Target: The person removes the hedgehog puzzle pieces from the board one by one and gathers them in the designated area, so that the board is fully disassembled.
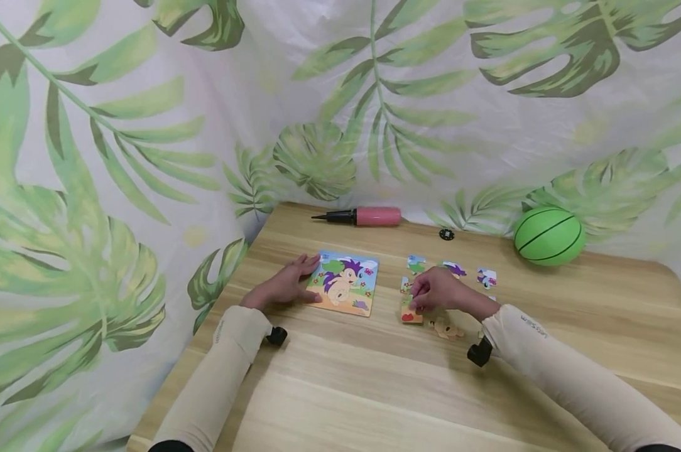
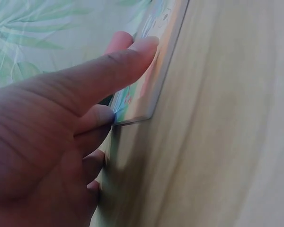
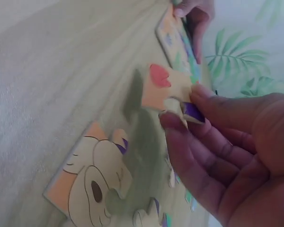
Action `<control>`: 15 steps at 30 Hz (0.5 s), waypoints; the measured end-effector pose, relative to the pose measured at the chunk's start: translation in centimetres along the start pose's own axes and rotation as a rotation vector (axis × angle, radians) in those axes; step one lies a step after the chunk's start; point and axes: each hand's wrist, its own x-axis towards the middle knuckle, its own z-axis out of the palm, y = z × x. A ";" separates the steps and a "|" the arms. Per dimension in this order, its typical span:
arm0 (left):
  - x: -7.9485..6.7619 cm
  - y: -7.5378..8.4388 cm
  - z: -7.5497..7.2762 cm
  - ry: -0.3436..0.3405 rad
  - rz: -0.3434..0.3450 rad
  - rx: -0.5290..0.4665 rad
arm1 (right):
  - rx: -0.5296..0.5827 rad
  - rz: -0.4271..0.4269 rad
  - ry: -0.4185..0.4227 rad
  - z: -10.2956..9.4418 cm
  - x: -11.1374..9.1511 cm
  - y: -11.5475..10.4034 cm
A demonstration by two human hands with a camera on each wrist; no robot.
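My left hand (image 1: pixel 286 282) rests at the left edge of a hedgehog picture puzzle (image 1: pixel 348 289), its thumb on the printed face. Up close in the left wrist view, that thumb lies across the thin board (image 2: pixel 137 104) near a corner. Between thumb and forefinger, my right hand (image 1: pixel 442 289) pinches an orange puzzle piece (image 3: pixel 156 87) with a red patch and a purple bit. Below it on the table lies a larger cream puzzle piece (image 3: pixel 92 175) with part of a drawn figure. Several more loose pieces lie around this hand, partly hidden by it.
At the table's back stands a green ball (image 1: pixel 550 236) with black lines. A pink hand pump (image 1: pixel 377 216) with a black nozzle lies along the back edge, and a small black disc (image 1: pixel 446 234) lies between them. Another loose piece (image 1: pixel 487 277) is right of the right hand.
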 end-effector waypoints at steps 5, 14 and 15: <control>0.3 0.3 0.7 -0.001 0.007 0.012 | -0.196 -0.008 0.048 0.5 0.3 0.1; 0.6 0.6 1.0 -0.002 -0.005 0.022 | -0.440 -0.023 0.185 -1.5 -1.8 0.0; 0.5 0.5 0.9 -0.004 -0.006 0.028 | -0.459 -0.034 0.199 -2.0 -2.2 -0.3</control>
